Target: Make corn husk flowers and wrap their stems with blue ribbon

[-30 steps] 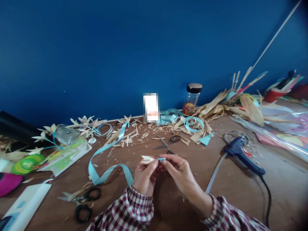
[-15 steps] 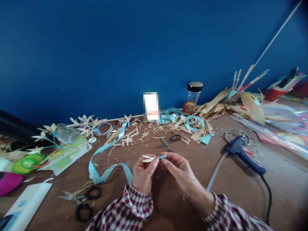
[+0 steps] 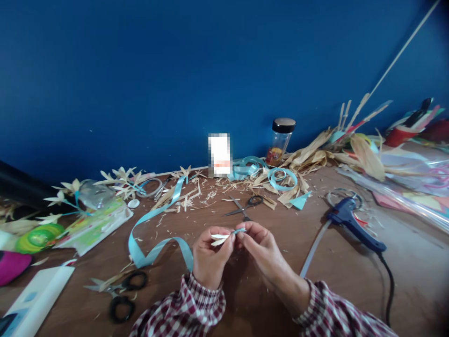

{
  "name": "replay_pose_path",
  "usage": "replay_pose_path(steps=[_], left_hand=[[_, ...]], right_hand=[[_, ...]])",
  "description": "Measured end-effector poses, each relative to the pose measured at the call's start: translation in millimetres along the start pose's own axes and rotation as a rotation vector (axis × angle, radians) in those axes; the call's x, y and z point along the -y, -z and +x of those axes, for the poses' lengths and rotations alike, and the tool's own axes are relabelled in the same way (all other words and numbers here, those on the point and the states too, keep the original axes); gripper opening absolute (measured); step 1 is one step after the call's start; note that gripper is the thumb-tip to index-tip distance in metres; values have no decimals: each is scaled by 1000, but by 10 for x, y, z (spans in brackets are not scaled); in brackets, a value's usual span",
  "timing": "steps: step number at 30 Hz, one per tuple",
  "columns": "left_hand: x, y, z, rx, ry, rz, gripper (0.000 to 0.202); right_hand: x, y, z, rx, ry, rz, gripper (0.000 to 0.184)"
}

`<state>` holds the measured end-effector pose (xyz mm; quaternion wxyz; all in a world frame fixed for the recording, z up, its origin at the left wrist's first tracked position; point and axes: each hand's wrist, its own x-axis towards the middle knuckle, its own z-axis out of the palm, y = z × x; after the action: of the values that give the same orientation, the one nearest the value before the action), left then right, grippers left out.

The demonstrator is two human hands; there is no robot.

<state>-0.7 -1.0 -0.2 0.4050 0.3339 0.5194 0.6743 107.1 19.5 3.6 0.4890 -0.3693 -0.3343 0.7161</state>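
Both hands meet above the brown table (image 3: 336,290) near its front middle. My left hand (image 3: 209,260) pinches a small bunch of pale husk petals (image 3: 219,239) between thumb and fingers. My right hand (image 3: 261,248) pinches the light blue ribbon (image 3: 239,230) wrapped at the base of those petals. A long strip of the same blue ribbon (image 3: 154,234) trails from behind my left hand across the table to the left and back. Both sleeves are red-and-white check.
Small scissors (image 3: 245,206) lie just beyond the hands, black-handled scissors (image 3: 121,292) at front left. A blue glue gun (image 3: 354,223) with its cord lies right. Husk scraps, ribbon coils (image 3: 280,179), a black-lidded jar (image 3: 280,140) and finished husk flowers (image 3: 119,180) line the blue wall.
The petal bunch has turned in my fingers, its tips now pointing down-left, and the hands have shifted slightly nearer. Nothing else on the table has moved.
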Motion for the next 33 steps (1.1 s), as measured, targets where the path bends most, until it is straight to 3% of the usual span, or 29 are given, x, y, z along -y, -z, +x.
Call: replay_pose_path(steps=[8,13,16,21,28,33], left_hand=[[-108,45,43,112,-184,267,9],[8,85,134,64,71,52,16],[63,84,148,62,215,-120,21],[46,53,106,66,260,-217,20],[33,89,99,146,75,10,14],[-12,144,108,260,-248,303,8]], right_hand=[[80,26,-26,35,-114,144,15],[87,32,-27,86,-85,118,29],[64,25,-18,55,-54,79,27],[39,27,0,2,-39,48,22],[81,24,-20,-5,-108,129,19],[80,79,-11,24,-189,225,16]])
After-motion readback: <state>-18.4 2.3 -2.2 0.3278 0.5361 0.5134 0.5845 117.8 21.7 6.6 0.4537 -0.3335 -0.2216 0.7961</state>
